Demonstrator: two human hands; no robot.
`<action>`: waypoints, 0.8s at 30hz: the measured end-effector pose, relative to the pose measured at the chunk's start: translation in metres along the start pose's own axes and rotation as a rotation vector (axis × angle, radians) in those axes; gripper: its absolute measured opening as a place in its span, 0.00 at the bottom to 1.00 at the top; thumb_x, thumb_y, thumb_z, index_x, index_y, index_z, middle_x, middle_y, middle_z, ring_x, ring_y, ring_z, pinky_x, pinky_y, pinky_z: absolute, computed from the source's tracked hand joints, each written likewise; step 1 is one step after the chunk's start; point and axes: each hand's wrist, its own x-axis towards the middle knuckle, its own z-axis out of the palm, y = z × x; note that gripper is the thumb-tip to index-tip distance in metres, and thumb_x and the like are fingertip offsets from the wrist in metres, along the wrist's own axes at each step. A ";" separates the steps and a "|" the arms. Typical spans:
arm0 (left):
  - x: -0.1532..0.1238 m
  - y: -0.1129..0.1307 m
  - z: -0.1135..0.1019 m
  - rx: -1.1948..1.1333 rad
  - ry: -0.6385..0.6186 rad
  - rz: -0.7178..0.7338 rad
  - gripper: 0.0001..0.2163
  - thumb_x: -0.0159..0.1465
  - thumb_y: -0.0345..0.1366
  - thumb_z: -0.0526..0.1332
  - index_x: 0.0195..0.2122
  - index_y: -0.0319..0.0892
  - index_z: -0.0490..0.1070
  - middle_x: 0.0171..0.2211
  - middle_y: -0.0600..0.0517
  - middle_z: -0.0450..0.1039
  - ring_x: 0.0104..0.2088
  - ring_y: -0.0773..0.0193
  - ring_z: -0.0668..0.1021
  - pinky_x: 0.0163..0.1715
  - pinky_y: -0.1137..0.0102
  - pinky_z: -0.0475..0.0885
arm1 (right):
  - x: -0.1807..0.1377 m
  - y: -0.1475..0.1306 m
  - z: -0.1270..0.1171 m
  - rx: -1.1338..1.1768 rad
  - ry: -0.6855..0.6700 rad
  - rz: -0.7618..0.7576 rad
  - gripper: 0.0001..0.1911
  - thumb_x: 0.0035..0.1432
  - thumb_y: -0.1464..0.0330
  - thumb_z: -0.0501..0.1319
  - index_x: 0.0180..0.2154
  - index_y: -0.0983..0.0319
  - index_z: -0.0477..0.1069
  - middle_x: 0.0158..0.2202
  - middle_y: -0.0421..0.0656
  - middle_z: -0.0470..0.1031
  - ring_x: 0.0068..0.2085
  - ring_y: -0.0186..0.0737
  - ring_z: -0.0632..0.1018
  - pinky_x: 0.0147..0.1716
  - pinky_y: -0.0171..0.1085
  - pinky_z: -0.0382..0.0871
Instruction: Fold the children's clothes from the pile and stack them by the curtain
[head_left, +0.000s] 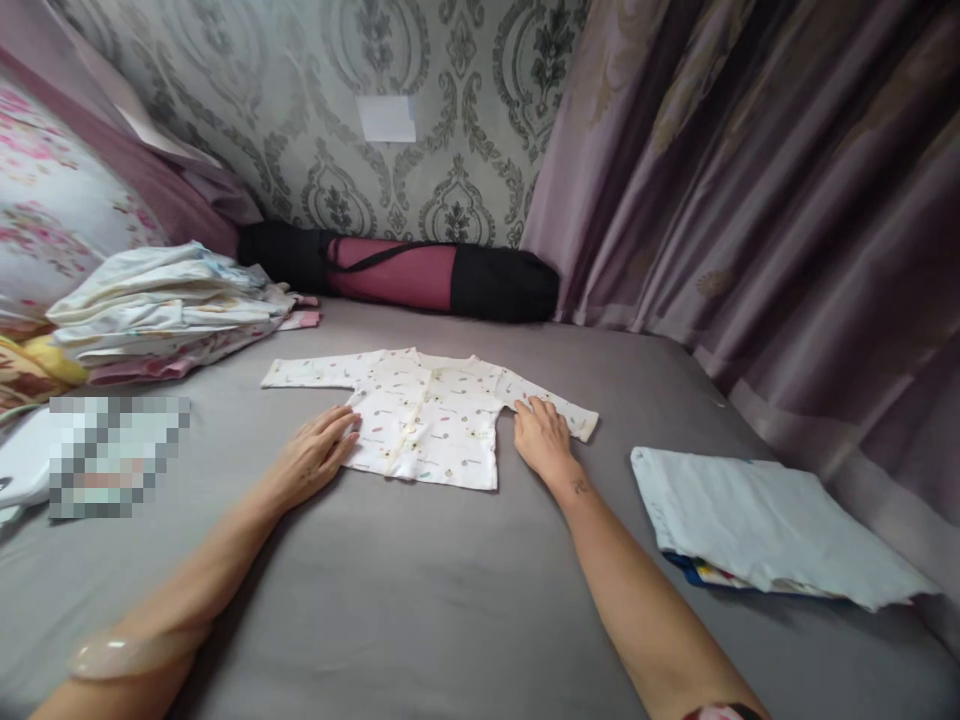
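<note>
A small white baby shirt [431, 425] with a scattered print lies spread flat on the grey bed sheet [420, 600], both long sleeves stretched out to the sides. Its buttoned front faces up and the collar points away from me. Fingers extended, my left hand [319, 455] rests at the shirt's left lower edge, fingertips touching the cloth. On the other side, my right hand [544, 435] lies with fingers loosely spread at the underside of the right sleeve. Neither hand grips the fabric.
To the right lies a folded pale-blue cloth [772, 520]. A pile of folded clothes [165, 300] sits at the left, behind a white object [30, 460] and a blurred-out item. A black and maroon long bag [397, 272] runs along the wall. Purple curtains [712, 180] hang at right.
</note>
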 end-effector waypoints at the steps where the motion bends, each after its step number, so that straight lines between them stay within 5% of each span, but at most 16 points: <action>1: 0.000 0.001 0.000 -0.004 0.002 0.004 0.24 0.69 0.50 0.43 0.56 0.42 0.66 0.60 0.44 0.64 0.61 0.54 0.65 0.61 0.60 0.60 | 0.000 0.001 -0.002 0.006 -0.003 -0.001 0.20 0.66 0.68 0.48 0.55 0.61 0.69 0.57 0.50 0.68 0.55 0.49 0.67 0.51 0.43 0.60; 8: 0.000 0.004 0.001 0.018 -0.012 -0.003 0.24 0.69 0.49 0.43 0.56 0.41 0.66 0.61 0.43 0.64 0.63 0.54 0.62 0.61 0.58 0.58 | 0.013 0.020 -0.020 0.119 -0.038 0.061 0.19 0.68 0.67 0.45 0.45 0.60 0.75 0.48 0.46 0.75 0.48 0.42 0.73 0.47 0.35 0.61; 14: 0.011 0.003 -0.001 0.045 -0.052 0.013 0.20 0.70 0.43 0.45 0.59 0.45 0.63 0.63 0.45 0.60 0.66 0.54 0.57 0.63 0.50 0.51 | 0.018 0.063 -0.013 -0.070 -0.025 0.315 0.19 0.65 0.68 0.49 0.51 0.65 0.71 0.48 0.54 0.73 0.49 0.50 0.72 0.44 0.41 0.64; 19: 0.072 0.000 -0.005 0.008 -0.061 0.186 0.20 0.70 0.40 0.47 0.61 0.41 0.60 0.63 0.41 0.60 0.65 0.52 0.59 0.62 0.51 0.55 | 0.023 0.084 -0.002 -0.116 -0.079 0.363 0.21 0.64 0.64 0.50 0.52 0.66 0.71 0.49 0.58 0.71 0.50 0.54 0.72 0.45 0.44 0.65; 24: 0.146 0.024 0.012 -0.097 -0.043 0.439 0.18 0.67 0.32 0.50 0.57 0.37 0.64 0.57 0.38 0.67 0.59 0.52 0.68 0.57 0.56 0.64 | 0.031 0.093 -0.005 0.057 -0.125 0.506 0.21 0.60 0.60 0.56 0.51 0.64 0.72 0.46 0.55 0.74 0.47 0.51 0.75 0.42 0.41 0.67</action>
